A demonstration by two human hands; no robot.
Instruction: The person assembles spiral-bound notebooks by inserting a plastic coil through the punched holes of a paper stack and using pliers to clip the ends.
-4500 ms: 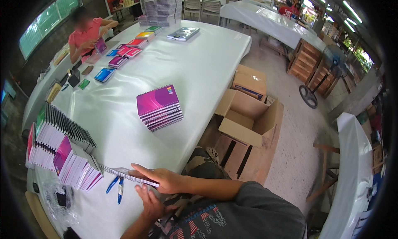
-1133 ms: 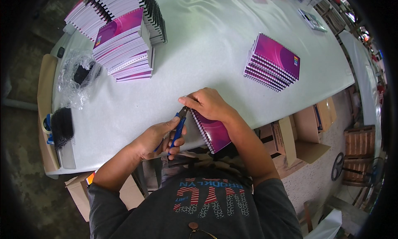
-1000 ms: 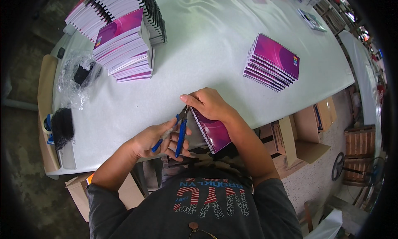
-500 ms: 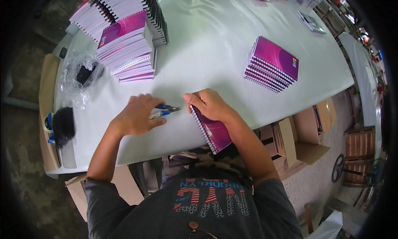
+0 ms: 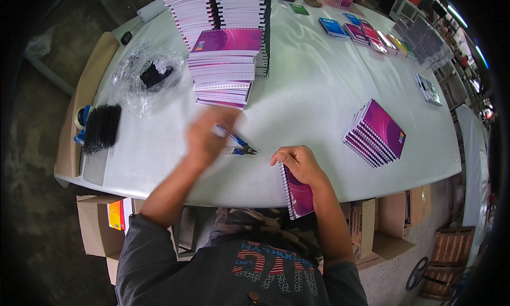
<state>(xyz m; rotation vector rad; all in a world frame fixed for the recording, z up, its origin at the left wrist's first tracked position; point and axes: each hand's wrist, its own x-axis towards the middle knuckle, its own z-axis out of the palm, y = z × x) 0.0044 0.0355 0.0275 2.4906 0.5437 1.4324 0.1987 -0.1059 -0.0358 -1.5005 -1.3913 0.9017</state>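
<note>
My right hand (image 5: 300,165) grips the top of a purple spiral notebook (image 5: 300,193), its wire coil facing left, close to the table's near edge. To its left, blue-handled cutting pliers (image 5: 245,149) lie on the table with their jaws pointing right. My left hand (image 5: 210,136) is above and beside the pliers' handles, and its fingers are smeared by motion. Just beyond that hand stands a tall stack of purple-covered notebooks (image 5: 226,67). Over at the right sits a neat pile of coil-bound purple notebooks (image 5: 381,128).
Crumpled clear plastic (image 5: 142,75) wraps something black at the left. Black binding coils (image 5: 102,126) lie near the left edge, beside a blue tape dispenser (image 5: 81,124). Colourful booklets (image 5: 333,27) are at the far right. Open cardboard boxes (image 5: 390,221) stand below the table.
My left hand has moved away from me, off the pliers and toward the notebook stack. My right hand keeps hold of the notebook. The whole view has shifted.
</note>
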